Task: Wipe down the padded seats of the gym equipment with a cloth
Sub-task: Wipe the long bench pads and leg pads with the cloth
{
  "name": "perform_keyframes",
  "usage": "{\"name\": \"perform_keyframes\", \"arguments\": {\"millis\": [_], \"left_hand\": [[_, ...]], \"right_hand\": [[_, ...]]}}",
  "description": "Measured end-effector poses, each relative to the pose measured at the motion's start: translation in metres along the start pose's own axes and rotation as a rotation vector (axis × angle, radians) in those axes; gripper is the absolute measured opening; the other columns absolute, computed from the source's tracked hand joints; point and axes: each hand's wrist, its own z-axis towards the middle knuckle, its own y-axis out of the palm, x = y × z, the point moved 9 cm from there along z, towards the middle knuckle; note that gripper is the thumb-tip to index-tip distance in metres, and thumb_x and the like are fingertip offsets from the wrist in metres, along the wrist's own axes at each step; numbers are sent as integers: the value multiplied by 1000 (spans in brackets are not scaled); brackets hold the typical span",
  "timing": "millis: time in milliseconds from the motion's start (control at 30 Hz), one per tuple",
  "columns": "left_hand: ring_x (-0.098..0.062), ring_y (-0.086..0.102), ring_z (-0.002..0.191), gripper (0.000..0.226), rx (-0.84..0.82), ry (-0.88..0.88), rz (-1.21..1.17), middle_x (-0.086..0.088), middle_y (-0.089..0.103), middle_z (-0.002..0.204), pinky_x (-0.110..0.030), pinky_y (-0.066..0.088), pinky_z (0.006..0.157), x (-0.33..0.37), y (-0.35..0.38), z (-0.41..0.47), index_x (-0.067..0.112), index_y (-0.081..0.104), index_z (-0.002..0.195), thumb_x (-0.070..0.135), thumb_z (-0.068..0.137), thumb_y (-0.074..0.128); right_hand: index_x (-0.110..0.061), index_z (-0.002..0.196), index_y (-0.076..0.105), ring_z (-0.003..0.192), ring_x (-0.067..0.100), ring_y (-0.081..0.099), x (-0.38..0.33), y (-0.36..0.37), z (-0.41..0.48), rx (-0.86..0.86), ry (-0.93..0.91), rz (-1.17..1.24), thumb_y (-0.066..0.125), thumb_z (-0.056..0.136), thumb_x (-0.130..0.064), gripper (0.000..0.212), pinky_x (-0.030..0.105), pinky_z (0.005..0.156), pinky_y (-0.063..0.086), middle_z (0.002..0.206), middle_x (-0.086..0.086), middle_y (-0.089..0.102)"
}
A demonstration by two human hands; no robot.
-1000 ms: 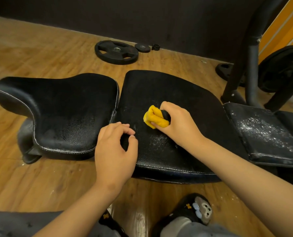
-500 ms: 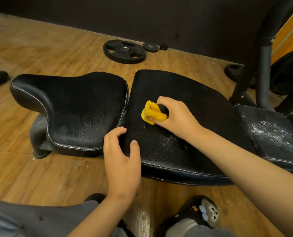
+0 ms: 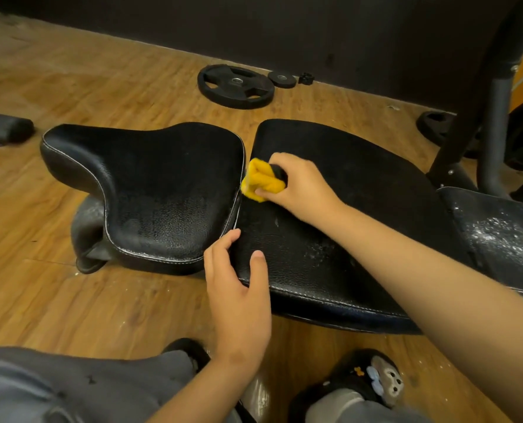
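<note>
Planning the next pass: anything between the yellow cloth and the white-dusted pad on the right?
Nothing visible lies on the middle pad between the yellow cloth and the dusted pad; only the right hand holding the cloth and its forearm cross there.

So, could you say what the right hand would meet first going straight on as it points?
Probably the saddle-shaped seat pad, at its near edge; the yellow cloth in the right hand sits right beside it.

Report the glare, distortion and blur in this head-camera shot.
Head view: a soft sheen lies on the near half of the left seat pad; the wide lens slants the foot of the wall across the frame; the right hand gripping the yellow cloth looks slightly soft-edged; the left hand resting on the middle pad is sharp.
</note>
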Motion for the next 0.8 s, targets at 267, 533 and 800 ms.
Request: {"name": "perform_keyframes", "arguments": {"millis": [267,533,800], "left_hand": [[5,46,114,32,-16,15,1,27,44,116,-4,35,92,0,0,0,27,50,125,19,95,54],[8,45,114,32,-35,25,10,31,41,116,-2,35,88,0,1,0,28,49,126,20,96,53],[16,43,107,34,-42,61,55,25,42,115,5,30,82,5,1,0,21,48,130,19,96,51]], "right_hand": [[-19,83,53,72,4,51,-6,-10,-14,-45,77,-5,77,78,-25,24,16,59,33,76,-10,52],[-19,81,53,68,8,49,10,-38,-52,41,166,-69,78,77,-28,27,22,56,31,72,-8,50],[-15,85,56,75,8,54,-37,-11,-95,-63,43,63,77,78,-28,25,16,61,40,80,-6,55]]}}
